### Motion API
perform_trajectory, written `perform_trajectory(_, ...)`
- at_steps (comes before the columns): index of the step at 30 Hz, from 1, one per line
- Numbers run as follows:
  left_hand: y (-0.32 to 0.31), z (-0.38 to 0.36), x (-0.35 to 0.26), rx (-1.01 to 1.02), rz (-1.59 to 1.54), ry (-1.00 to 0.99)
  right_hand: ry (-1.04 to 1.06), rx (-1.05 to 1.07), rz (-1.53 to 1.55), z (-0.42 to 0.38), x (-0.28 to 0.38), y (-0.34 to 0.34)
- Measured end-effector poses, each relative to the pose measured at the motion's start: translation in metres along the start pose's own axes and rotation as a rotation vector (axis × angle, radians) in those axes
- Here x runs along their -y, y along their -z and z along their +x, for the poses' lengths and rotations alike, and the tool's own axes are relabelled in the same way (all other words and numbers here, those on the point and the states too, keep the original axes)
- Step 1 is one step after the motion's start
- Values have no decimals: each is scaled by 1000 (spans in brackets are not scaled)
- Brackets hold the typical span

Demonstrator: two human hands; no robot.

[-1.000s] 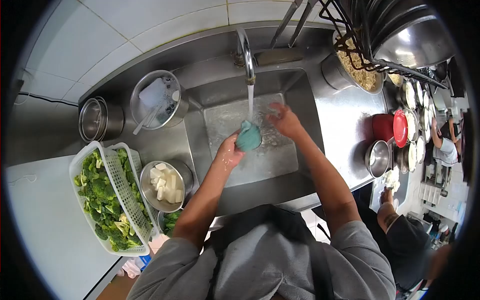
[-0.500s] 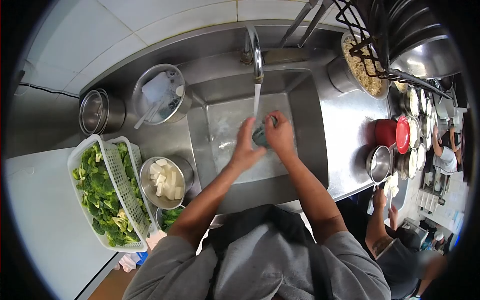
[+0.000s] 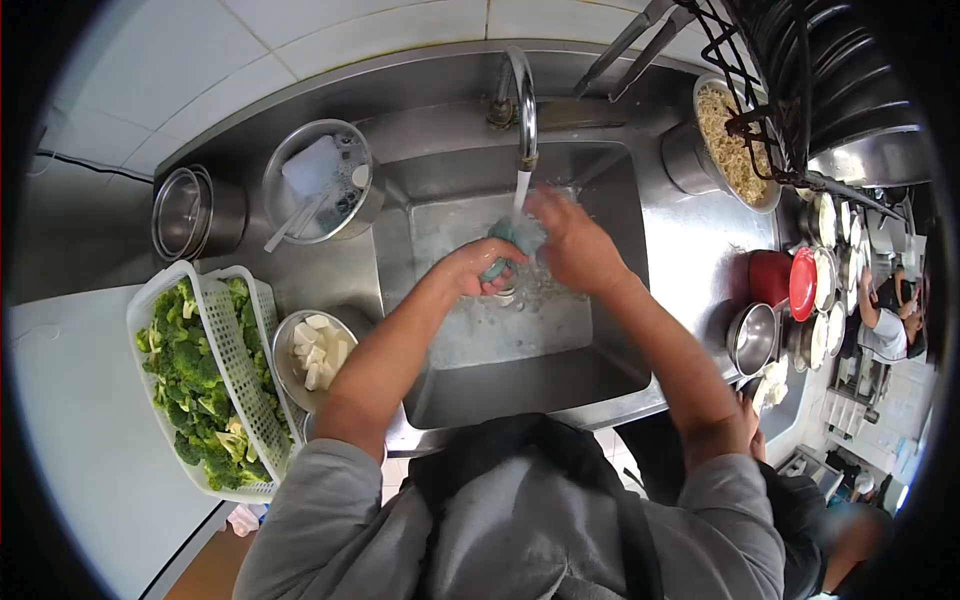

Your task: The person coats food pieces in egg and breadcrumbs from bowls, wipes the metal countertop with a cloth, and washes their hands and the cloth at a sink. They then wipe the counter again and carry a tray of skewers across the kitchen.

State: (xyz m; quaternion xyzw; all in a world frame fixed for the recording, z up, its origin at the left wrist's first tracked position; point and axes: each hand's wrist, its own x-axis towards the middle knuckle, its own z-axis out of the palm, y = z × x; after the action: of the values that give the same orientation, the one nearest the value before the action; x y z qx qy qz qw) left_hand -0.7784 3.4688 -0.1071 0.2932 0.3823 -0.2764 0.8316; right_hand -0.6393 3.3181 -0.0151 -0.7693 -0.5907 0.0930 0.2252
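In the sink [image 3: 520,375], under the running tap [image 3: 528,110], my left hand [image 3: 480,268] is closed around a wet green scouring pad [image 3: 500,250]. Part of the pad is hidden by my fingers. Water from the spout falls onto it and splashes around. My right hand [image 3: 575,243] is just right of the stream, its fingers stretched toward the water and a little blurred. I see nothing in it.
Left of the sink stand a soapy bowl [image 3: 350,215], a bowl of white chunks [image 3: 318,352] and a white basket [image 3: 238,385] of broccoli. On the right are a noodle-filled pot [image 3: 735,145], a metal bowl [image 3: 752,340] and another person [image 3: 800,525]. A black rack [image 3: 790,150] overhangs.
My right hand has come away from the pad and moved up beside the stream. My left hand has closed on the pad, and water now splashes over it.
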Motion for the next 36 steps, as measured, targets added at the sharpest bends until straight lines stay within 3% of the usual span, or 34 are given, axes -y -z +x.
perform_trajectory(2, -2, -1, -4, 266, -20, 150, 387, 51, -283, 2, 16, 14)
perform_trajectory(4, -14, -11, -10, 433, 79, 176, 362, 222, -264, 5, 3, 5)
perform_trajectory(7, -32, -20, -22, 192, 552, 35, 170, 414, -271, 16, -2, -1)
perform_trajectory(10, -47, -29, -14, -446, 1339, -739, -73, 426, -209, 20, 4, -26)
perform_trajectory(13, -58, -45, -28, -608, 1584, -379, -269, 464, -74, 22, 3, -41)
perform_trajectory(14, -55, -45, -25, -598, 1623, -494, -335, 491, -21, 22, 3, -44)
perform_trajectory(17, -47, -40, -12, -552, 1677, -775, -659, 1023, 398, 43, -4, -31)
perform_trajectory(19, -43, -34, -7, -530, 1635, -873, -692, 1063, 486, 39, -22, -45)
perform_trajectory(21, -39, -29, -3, -567, 1493, -884, -468, 795, 343, 27, -39, -53)
perform_trajectory(22, -36, -27, 0, -582, 1420, -884, -232, 502, 160, 16, -32, -47)
perform_trajectory(24, -18, -21, -19, -204, 734, -297, 154, 183, -102, 6, -15, -32)
perform_trajectory(25, -10, -20, -27, -18, 384, -18, 300, 152, -186, 13, 10, 2)
perform_trajectory(26, -14, -34, -27, 164, 233, -53, 355, 154, -197, 16, 14, 9)
perform_trajectory(29, -25, -41, -33, 348, 337, 59, 351, 237, -82, 18, 3, 1)
perform_trajectory(32, -46, -47, -30, -12, 812, -166, 135, 416, -231, 21, 8, -7)
perform_trajectory(35, -26, -6, 0, -373, 1293, -649, 17, 394, -169, 17, 9, -27)
perform_trajectory(36, -27, -11, 1, -376, 1312, -597, -43, 412, -141, 14, 13, -29)
